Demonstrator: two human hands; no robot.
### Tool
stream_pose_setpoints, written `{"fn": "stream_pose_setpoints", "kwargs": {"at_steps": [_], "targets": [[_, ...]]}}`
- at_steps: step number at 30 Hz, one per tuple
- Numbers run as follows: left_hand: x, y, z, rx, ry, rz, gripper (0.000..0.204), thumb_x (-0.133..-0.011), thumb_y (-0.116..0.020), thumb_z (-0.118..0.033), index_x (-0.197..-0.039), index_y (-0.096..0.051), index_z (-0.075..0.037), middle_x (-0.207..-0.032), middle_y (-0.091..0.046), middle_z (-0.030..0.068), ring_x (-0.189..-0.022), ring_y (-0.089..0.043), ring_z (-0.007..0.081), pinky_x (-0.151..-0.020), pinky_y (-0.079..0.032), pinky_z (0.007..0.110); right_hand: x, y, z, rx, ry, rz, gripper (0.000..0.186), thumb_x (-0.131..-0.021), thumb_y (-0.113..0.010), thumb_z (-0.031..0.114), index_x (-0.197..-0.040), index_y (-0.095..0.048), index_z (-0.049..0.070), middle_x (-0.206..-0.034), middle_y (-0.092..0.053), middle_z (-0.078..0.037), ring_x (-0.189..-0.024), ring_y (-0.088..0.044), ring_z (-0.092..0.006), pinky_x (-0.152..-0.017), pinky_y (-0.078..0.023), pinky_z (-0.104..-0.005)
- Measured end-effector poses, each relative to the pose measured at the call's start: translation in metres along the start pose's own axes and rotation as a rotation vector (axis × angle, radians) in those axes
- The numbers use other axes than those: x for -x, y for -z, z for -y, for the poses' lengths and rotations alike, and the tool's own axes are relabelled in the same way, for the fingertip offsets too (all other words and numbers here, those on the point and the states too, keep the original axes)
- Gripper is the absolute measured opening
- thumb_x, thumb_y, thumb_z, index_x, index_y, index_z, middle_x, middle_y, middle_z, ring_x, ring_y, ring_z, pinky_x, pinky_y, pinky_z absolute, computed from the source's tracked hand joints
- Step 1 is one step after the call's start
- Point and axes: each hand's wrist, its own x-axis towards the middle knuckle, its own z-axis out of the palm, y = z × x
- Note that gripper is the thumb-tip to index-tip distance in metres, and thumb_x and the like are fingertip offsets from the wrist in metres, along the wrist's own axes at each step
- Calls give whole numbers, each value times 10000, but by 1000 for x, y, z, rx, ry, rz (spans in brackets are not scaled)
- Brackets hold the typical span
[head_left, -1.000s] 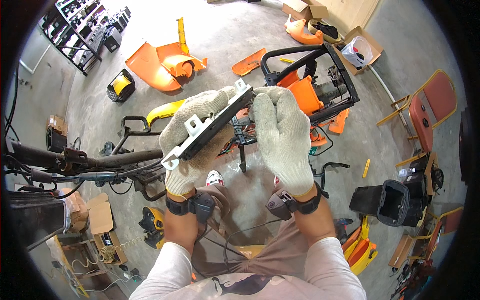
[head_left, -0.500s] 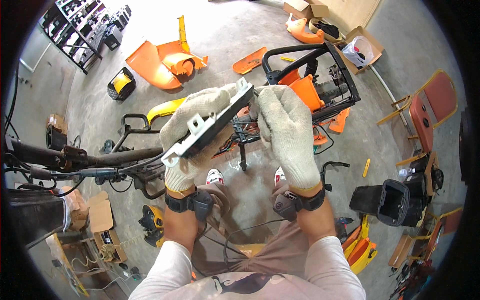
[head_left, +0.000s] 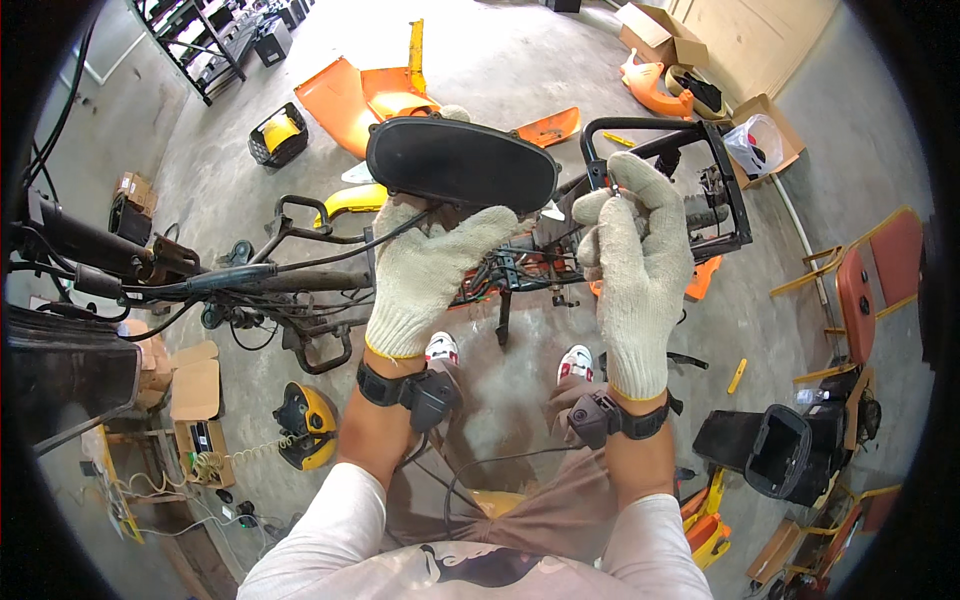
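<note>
My left hand [head_left: 415, 255], in a white knit glove, grips a black oval panel [head_left: 462, 160] like a vehicle's instrument display by its lower left part. Its smooth dark face is turned up toward me, and small tabs show on its rim. A thin black cable runs behind my left glove toward the panel. To the right, apart from the panel, my right hand [head_left: 640, 250] is gloved too, with thumb and forefinger pinched on a small dark object [head_left: 616, 190] too small to name. Beneath both hands lies a stripped vehicle frame [head_left: 665, 128] with exposed wiring.
Orange body panels [head_left: 335, 100] and a black basket [head_left: 277, 136] lie on the floor beyond. Handlebar tubing [head_left: 240, 285] extends left. Red chairs [head_left: 857, 300] and a black bin-like box [head_left: 778, 455] stand at right. Cardboard boxes [head_left: 660, 38] sit at the far wall.
The panel has turned from edge-on, with its white tabbed back showing, to face up. My right hand has come away from its right end and moved right.
</note>
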Motion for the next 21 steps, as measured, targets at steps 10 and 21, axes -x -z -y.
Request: {"fn": "stream_pose_setpoints", "kwargs": {"at_steps": [10, 21], "targets": [[0, -1, -2, 228, 63, 22, 286, -810, -789, -49, -1066, -669, -1, -987, -720, 54, -813, -653, 97, -708, -520, 243, 1, -5, 3, 47, -32, 43, 308, -996, -492, 11, -1299, -544, 7, -973, -682, -75, -698, -568, -38, -611, -484, -196], [11, 26, 42, -610, -614, 113, 577, -609, -802, -117, -1172, -689, -181, -1175, -701, -2, -1057, -627, 248, -979, -444, 399, 3, -3, -4, 74, -9, 50, 302, -1006, -500, 27, -1304, -550, 23, -965, -672, -63, -695, -557, -32, -605, -492, -198]]}}
